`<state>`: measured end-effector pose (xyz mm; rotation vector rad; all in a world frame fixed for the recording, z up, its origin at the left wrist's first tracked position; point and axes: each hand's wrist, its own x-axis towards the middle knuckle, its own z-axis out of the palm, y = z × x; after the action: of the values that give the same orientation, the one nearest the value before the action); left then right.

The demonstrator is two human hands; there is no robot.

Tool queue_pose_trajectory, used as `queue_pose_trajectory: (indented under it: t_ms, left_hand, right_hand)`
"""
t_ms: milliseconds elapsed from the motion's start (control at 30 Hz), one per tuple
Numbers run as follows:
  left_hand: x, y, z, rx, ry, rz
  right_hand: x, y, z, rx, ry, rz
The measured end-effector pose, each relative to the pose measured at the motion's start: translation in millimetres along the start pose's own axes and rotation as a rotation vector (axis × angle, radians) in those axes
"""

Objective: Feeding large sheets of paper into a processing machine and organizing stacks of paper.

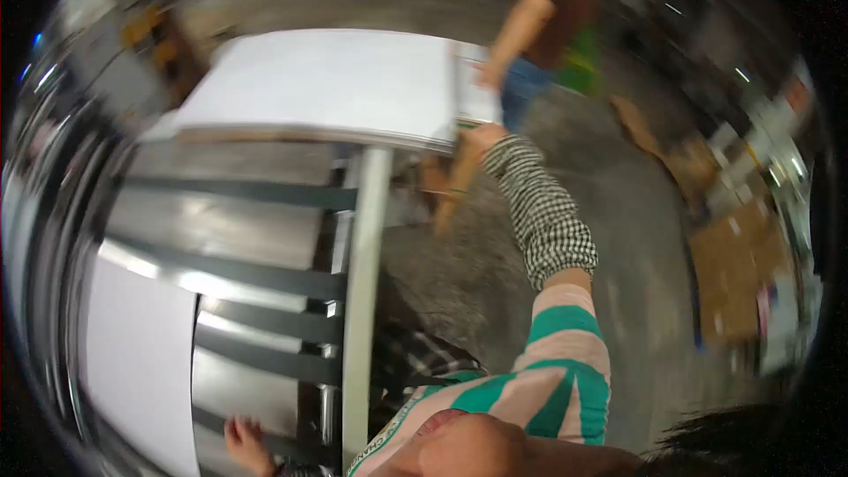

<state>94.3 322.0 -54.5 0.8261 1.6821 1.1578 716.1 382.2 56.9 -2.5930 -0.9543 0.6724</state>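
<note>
My right hand (pixel 484 136), its forearm in a black-and-white checked sleeve cover, reaches forward to the near right corner of a large white panel (pixel 327 79). The fingers are blurred there, and I cannot tell whether they grip the edge. Beyond them lies a narrower pale strip (pixel 477 93), close to another person's hand. My left hand (pixel 247 446) is low at the left, over a roller conveyor (pixel 265 287) of dark crossbars and shiny metal. Its fingers look loosely apart, with nothing visible in them. Left of it a second white panel (pixel 137 344) lies on the conveyor.
A pale rail (pixel 364 300) runs along the conveyor's right side. Across the far end stands a person in a brown shirt (pixel 558 13). Cardboard (pixel 738 269) leans at the right beyond the concrete floor (pixel 609 212). A wooden piece (pixel 455 190) shows below the panel's corner.
</note>
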Motion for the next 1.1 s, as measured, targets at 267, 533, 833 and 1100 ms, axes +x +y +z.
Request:
queue_pose_trajectory:
  t_ms: [267, 533, 833, 1100]
  left_hand:
    - [-44.5, -15.4, -62.4, 0.041, 0.331, 0.02]
    - [-68.5, -34.9, -69.3, 0.112, 0.362, -0.18]
    - [-41.7, -7.2, 100.0, -0.035, -0.463, -0.087]
    - [-76.5, -104.1, -53.7, 0.09, 0.17, 0.031]
  right_hand:
    - [41.7, -279.2, 170.9, -0.289, 0.035, -0.678]
    - [96.5, -204.7, 150.4, -0.563, 0.238, -0.303]
    - [-116.0, -238.2, 347.2, -0.332, -0.055, -1.099]
    - [-244.1, -230.1, 385.6, 0.331, -0.485, -1.434]
